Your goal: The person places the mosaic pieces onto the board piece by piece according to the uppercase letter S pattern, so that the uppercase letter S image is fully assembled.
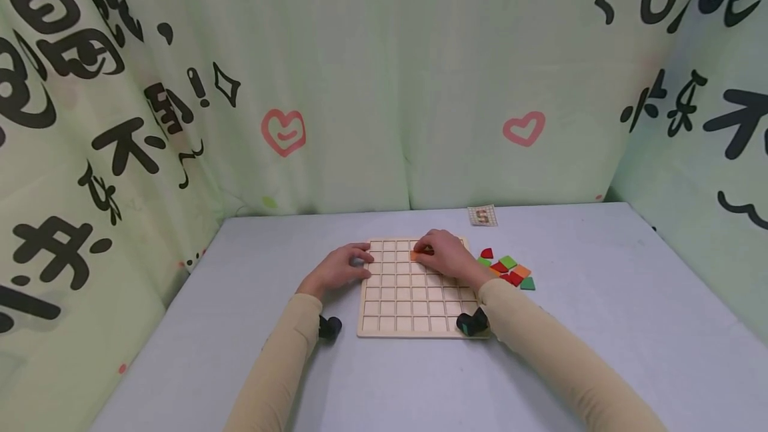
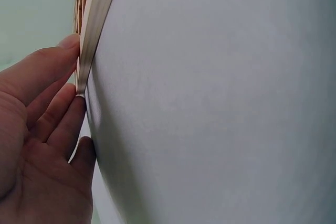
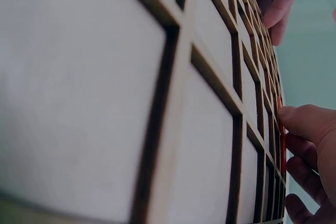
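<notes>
A pale wooden grid board (image 1: 387, 312) lies flat on the table. My left hand (image 1: 341, 267) rests at its left edge; in the left wrist view the thumb and fingertips (image 2: 71, 124) touch the rim, with the fingers fairly straight. My right hand (image 1: 447, 255) is over the board's upper part, fingers bent down to it. An orange square tile (image 1: 414, 256) sits at the thumb tip. In the right wrist view, the thumb and fingers (image 3: 310, 124) pinch at a red-orange tile (image 3: 282, 145) by the grid; the fingers partly hide it.
To the right of the board lies a loose pile of red, orange and green tiles (image 1: 516, 275), partly behind the right forearm. A small patterned card (image 1: 483, 215) is near the table's back edge. Printed curtains (image 1: 384, 85) stand behind and beside the white table (image 1: 210, 325).
</notes>
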`<state>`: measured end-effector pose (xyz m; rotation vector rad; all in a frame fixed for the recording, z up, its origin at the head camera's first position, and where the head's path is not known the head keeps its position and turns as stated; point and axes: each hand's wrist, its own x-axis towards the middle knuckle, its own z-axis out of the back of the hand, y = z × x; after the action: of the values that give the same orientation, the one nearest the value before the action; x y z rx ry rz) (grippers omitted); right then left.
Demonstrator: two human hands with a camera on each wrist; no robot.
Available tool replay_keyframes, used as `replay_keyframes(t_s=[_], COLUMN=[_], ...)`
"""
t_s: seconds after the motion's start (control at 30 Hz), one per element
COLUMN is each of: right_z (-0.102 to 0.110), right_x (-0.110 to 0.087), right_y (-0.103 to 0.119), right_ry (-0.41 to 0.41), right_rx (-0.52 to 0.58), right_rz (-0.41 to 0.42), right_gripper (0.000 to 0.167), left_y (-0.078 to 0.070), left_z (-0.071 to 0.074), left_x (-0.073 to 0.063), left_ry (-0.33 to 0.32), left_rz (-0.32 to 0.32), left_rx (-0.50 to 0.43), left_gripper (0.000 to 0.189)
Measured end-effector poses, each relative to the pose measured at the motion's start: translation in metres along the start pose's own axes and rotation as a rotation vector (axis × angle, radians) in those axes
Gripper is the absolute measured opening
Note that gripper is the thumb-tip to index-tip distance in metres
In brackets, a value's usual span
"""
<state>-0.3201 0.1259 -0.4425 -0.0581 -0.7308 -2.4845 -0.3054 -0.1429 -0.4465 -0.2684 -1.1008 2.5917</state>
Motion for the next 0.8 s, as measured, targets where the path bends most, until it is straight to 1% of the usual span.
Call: replay_keyframes(t_s=[0.13,0.23,0.37,0.47,0.7,0.8], right_z=[0.0,0.001,0.005,0.008,0.023,0.031], right_x=[0.002,0.002,0.002,0.0,-0.012,-0.018], right_y=[-0.001,-0.002,-0.003,-0.006,-0.018,-0.024], right_ry=[0.009,0.021,0.02,0.009,-0.017,-0.035], right_rx=[-0.006,0.005,0.037,0.053,0.09,0.084], right_rz=[-0.004,-0.019,-0.079,-0.125,-0.185,-0.184], right_gripper=[0.018,0.023,0.03,0.03,0.029,0.029], left_y=[0.0,-0.001,-0.001,-0.002,-0.002,-0.002], left_z=[0.001,0.001,0.0,0.0,0.0,0.0], left_x=[0.0,0.0,0.0,-0.001,-0.002,-0.002], left_ry=[0.001,0.0,0.002,0.003,0.0,-0.002], left_rz=[0.001,0.0,-0.001,0.0,0.005,0.008], left_rx=[0.007,0.006,0.003,0.008,0.013,0.015], left_gripper=[0.025,0.025,0.025,0.026,0.026,0.025])
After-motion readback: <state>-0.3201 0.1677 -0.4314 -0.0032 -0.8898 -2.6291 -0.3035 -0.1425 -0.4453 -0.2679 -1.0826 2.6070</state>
